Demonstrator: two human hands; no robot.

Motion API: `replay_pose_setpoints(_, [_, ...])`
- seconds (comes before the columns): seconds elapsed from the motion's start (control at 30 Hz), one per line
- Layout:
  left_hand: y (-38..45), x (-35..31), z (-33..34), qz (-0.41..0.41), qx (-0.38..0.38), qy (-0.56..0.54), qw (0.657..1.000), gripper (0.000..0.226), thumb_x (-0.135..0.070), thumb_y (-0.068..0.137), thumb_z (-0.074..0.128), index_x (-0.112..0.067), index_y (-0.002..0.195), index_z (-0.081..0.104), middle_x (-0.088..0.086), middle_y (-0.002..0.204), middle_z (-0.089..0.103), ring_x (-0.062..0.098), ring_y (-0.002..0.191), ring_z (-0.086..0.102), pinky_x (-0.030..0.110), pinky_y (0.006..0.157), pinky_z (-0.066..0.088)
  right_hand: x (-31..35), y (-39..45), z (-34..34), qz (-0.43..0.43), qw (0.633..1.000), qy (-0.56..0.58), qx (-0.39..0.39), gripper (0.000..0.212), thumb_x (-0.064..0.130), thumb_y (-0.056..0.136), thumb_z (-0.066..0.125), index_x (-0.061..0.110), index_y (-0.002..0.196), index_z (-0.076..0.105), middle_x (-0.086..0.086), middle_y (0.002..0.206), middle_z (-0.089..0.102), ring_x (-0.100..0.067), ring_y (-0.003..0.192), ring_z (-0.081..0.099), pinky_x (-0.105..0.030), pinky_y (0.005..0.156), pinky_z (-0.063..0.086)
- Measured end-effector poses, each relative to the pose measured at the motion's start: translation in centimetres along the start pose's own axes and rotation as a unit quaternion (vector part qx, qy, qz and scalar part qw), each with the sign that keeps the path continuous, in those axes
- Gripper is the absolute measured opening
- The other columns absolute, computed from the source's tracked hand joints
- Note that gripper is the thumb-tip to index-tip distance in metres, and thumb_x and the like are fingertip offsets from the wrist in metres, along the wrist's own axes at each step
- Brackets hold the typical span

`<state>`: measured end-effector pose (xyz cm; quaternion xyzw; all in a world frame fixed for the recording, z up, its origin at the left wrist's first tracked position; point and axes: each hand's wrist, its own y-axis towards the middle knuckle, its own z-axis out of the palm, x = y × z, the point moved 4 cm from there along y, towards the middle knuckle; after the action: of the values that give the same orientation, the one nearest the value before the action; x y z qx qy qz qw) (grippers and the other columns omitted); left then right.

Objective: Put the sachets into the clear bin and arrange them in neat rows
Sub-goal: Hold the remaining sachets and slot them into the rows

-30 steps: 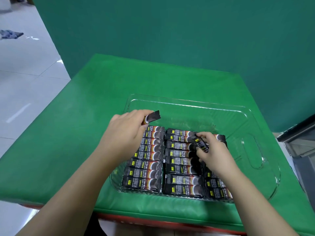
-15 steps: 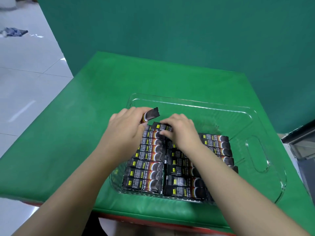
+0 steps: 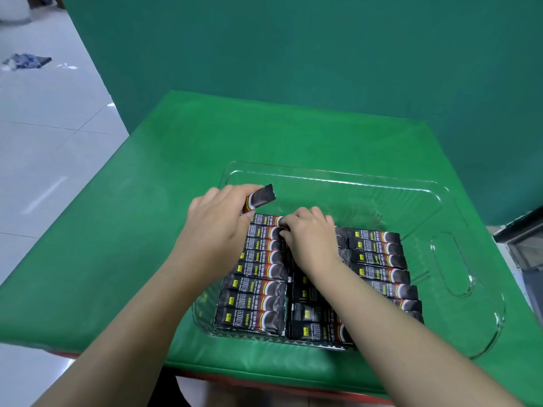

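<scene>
Clear plastic bin [image 3: 338,177] on green counter [image 3: 164,183]. Black instant-coffee sachets [image 3: 379,261] fill near half in three rows; far half bare. Left hand [image 3: 219,223] grips spare sachet [image 3: 260,198] above left row's far end. Right hand [image 3: 308,236], a second ago over right row holding a sachet, now at far end of middle row, fingers curled down on sachet there; whether pinching or pressing, cannot tell. Likely one more sachet just added; rows lengthening toward far wall.

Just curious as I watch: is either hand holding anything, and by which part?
The left hand grips one dark sachet by its lower end; the top sticks out. The right hand rests its fingertips on the rows in the clear bin; whether it pinches one cannot be told.
</scene>
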<state>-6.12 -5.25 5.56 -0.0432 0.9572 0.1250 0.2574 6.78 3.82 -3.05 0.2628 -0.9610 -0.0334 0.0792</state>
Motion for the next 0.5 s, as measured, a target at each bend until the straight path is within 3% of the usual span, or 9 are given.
replay_pose_setpoints(0.5, [0.0,0.0,0.1,0.001,0.000,0.004,1.000,0.036,-0.019,0.098,0.041,-0.027,0.133,0.045,-0.017,0.096,0.043,0.009,0.090,0.035,0.028,0.084,0.023,-0.3,0.1,-0.2,0.083,0.996,-0.001,-0.020,0.029,0.038,0.096,0.046,0.018,0.113,0.058,-0.001,0.110,0.064,-0.026,0.106,0.048,-0.037,0.084,0.033])
